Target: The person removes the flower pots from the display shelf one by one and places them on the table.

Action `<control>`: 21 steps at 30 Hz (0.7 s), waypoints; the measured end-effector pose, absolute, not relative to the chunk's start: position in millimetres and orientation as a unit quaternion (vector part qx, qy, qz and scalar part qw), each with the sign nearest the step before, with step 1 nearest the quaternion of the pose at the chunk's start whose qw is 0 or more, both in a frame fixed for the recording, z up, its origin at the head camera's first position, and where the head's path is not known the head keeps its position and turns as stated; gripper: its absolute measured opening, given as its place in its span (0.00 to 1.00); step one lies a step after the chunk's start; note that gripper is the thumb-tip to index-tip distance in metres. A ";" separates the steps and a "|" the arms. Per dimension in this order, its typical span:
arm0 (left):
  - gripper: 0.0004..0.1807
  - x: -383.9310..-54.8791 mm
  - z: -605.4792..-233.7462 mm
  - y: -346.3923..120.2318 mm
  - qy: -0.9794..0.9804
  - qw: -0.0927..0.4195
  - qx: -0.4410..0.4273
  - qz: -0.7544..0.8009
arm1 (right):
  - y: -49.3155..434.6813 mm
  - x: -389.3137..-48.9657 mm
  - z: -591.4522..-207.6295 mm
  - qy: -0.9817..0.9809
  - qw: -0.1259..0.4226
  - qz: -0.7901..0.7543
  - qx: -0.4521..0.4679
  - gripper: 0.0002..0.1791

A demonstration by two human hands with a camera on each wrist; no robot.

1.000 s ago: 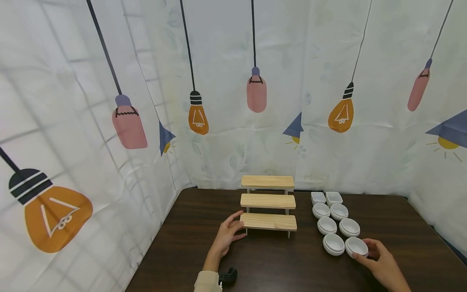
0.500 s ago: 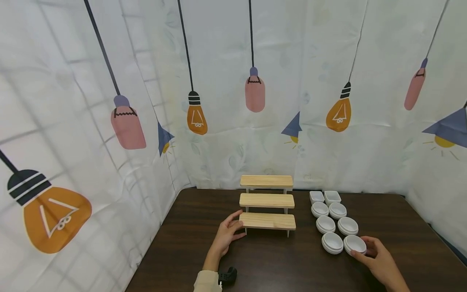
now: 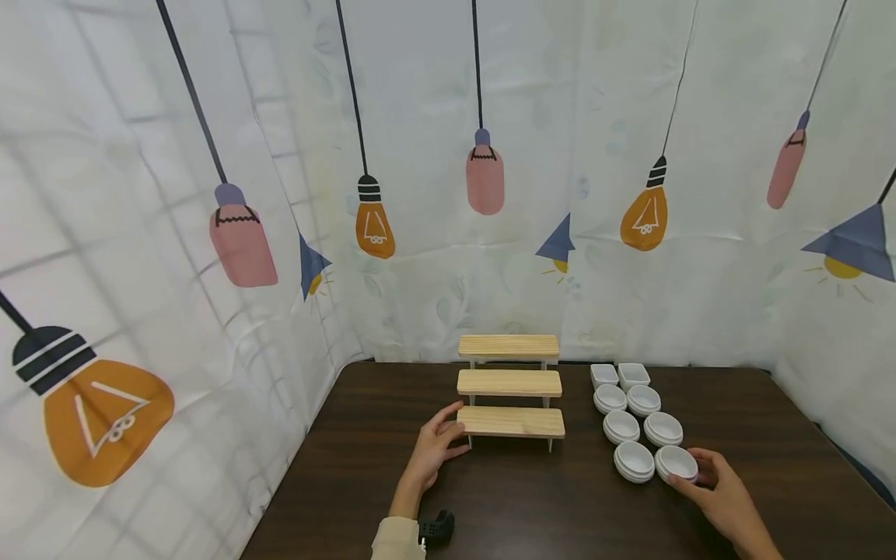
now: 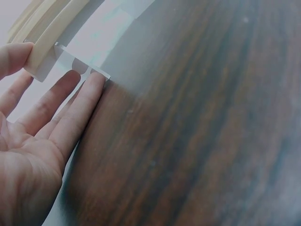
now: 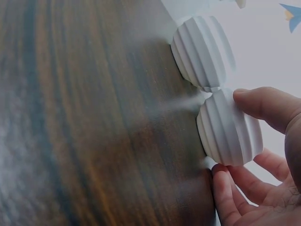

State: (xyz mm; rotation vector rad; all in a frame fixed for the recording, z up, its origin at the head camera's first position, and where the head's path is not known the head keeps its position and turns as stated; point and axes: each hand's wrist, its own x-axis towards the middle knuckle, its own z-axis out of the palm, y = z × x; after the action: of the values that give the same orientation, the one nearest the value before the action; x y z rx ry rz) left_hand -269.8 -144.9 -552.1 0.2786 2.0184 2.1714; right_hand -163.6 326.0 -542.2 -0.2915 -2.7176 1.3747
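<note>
A three-tier wooden display stand (image 3: 511,420) with clear legs stands at the table's middle. My left hand (image 3: 428,455) holds the left end of its lowest shelf. In the left wrist view the thumb (image 4: 14,59) touches that shelf and other fingers reach the clear leg. To the right, stacked round white bowls (image 3: 633,460) stand in two columns. My right hand (image 3: 721,490) holds the nearest right stack of bowls (image 3: 676,463). In the right wrist view the thumb (image 5: 263,106) lies against one side of this stack (image 5: 225,129), the fingers at its other side. Another stack (image 5: 202,54) touches it.
Two stacks of square white dishes (image 3: 633,374) stand at the far end of the bowl columns. The table (image 3: 532,505) is dark wood. A white curtain (image 3: 420,295) printed with lamps hangs behind it and on the left. My left wrist wears a black band (image 3: 437,529).
The head view has turned slightly, so everything sits a little further left. Both hands keep their places on the stand and the bowls.
</note>
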 end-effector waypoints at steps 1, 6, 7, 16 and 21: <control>0.30 -269.8 -551.7 -144.9 0.676 0.080 0.092 0.727 | 325.6 -163.9 -542.4 -0.887 0.042 0.450 -0.095 0.42; 0.30 -270.7 -549.1 -144.9 0.680 0.076 0.096 0.723 | 325.9 -163.7 -541.4 -0.885 0.036 0.454 -0.100 0.43; 0.30 -270.8 -548.6 -144.9 0.683 0.075 0.100 0.720 | 326.4 -163.3 -540.1 -0.884 0.033 0.454 -0.103 0.44; 0.25 -265.5 -534.4 -145.6 0.749 0.019 0.090 0.656 | 333.9 -161.4 -519.9 -0.888 0.084 0.444 -0.088 0.41; 0.21 -260.7 -523.2 -152.2 0.847 -0.084 0.092 0.517 | 334.8 -164.9 -510.5 -0.892 0.129 0.428 -0.070 0.37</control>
State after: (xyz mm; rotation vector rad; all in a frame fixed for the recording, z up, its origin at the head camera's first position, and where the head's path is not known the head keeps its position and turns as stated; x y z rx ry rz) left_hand -260.7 -152.2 -523.2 0.3057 2.8132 1.7161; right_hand -164.9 334.8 -510.5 -0.2022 -2.5935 1.2443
